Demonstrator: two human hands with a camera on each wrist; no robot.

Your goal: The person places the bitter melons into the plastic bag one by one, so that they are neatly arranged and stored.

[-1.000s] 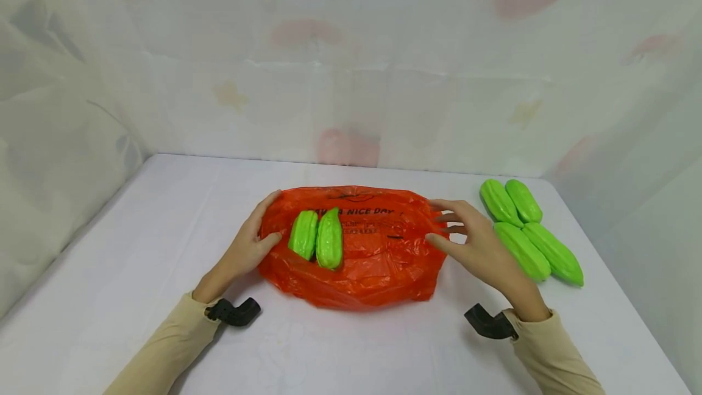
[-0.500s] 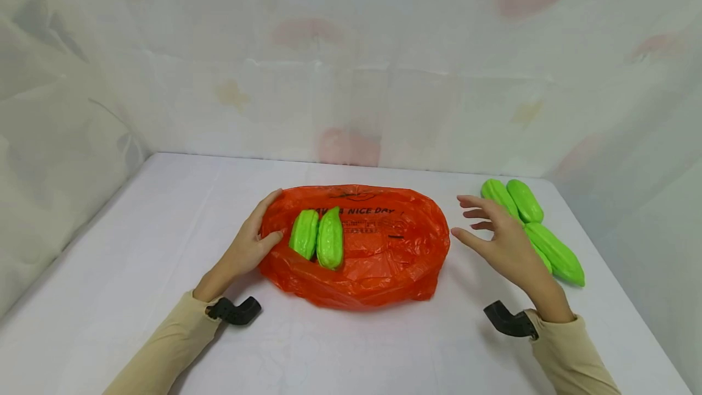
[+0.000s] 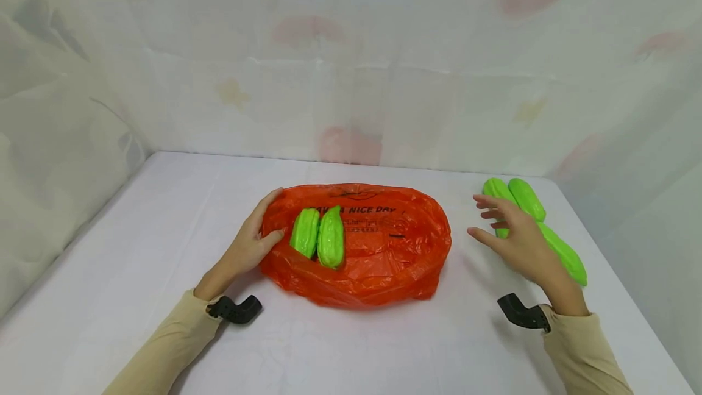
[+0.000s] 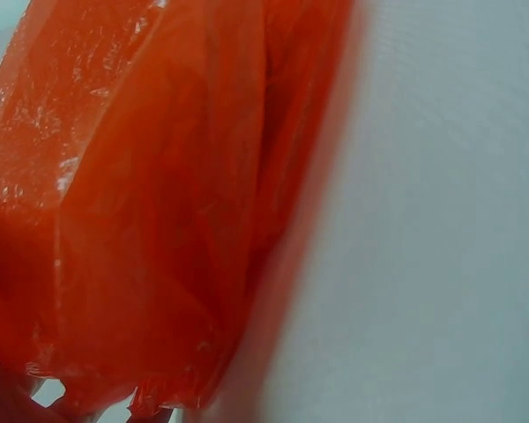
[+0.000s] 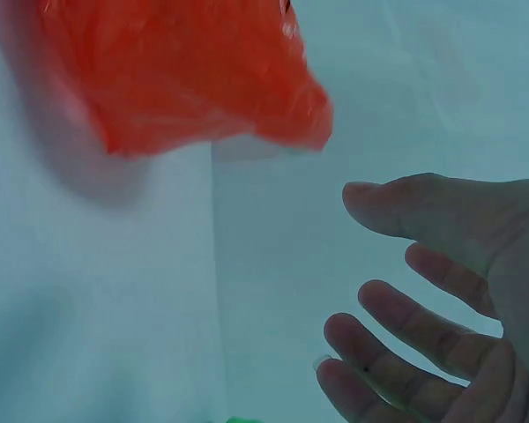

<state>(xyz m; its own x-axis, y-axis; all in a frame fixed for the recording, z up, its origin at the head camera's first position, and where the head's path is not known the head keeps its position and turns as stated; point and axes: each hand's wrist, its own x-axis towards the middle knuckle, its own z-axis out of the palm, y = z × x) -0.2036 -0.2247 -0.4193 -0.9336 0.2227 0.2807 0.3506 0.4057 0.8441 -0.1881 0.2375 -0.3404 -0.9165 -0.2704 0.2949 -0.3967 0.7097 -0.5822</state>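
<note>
An orange-red plastic bag (image 3: 367,285) with black lettering lies spread wide on the table. Two bright green ridged gourds (image 3: 331,239) sit side by side inside its left half. At the bag's left end rests my left hand (image 3: 249,239), its thumb on the plastic and its fingers along the rim, spread apart. Some fingertips show only dimly beside the plastic in the left wrist view. My right hand (image 3: 521,242) is in the air right of the bag, fingers spaced and holding nothing. Behind it, more green gourds (image 3: 528,199) are partly covered by the hand.
The white table (image 3: 351,352) ends at a patterned cloth backdrop (image 3: 351,78) at the back. Cloth walls also flank the table on the left and right. A black curved mount (image 3: 523,313) sits on each wrist.
My right hand has come off the bag's right edge and moved right, over toward the gourds there. The left hand and the two gourds in the bag stay put.
</note>
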